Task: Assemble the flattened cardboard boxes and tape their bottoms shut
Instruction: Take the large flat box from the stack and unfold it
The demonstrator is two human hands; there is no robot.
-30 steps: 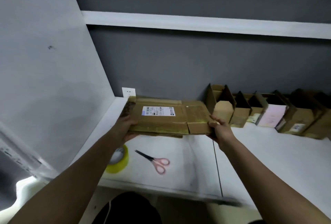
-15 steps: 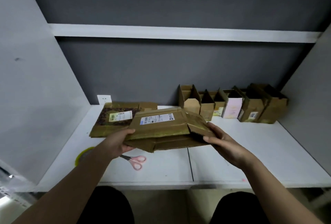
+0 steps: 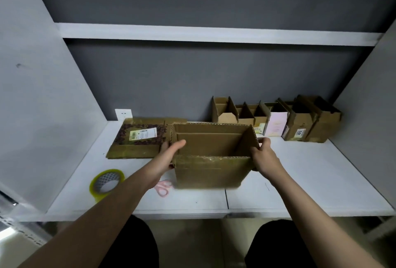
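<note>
A brown cardboard box stands opened into a rectangular tube above the white table, its open end facing up toward me. My left hand grips its left wall, thumb inside the opening. My right hand grips the right wall and flap, fingers wrapped round the edge. A flattened box with a white label lies on the table to the left. A roll of yellow tape lies at the front left. Pink-handled scissors peek out under my left forearm.
Several assembled small boxes stand in a row along the back wall at the right. A white shelf runs overhead. Grey side walls close in the table on both sides. A wall socket sits at the back left.
The flat box that both hands held has been lifted off the stack, pulled toward me and opened up into a tube. My view has tilted down and shifted right.
</note>
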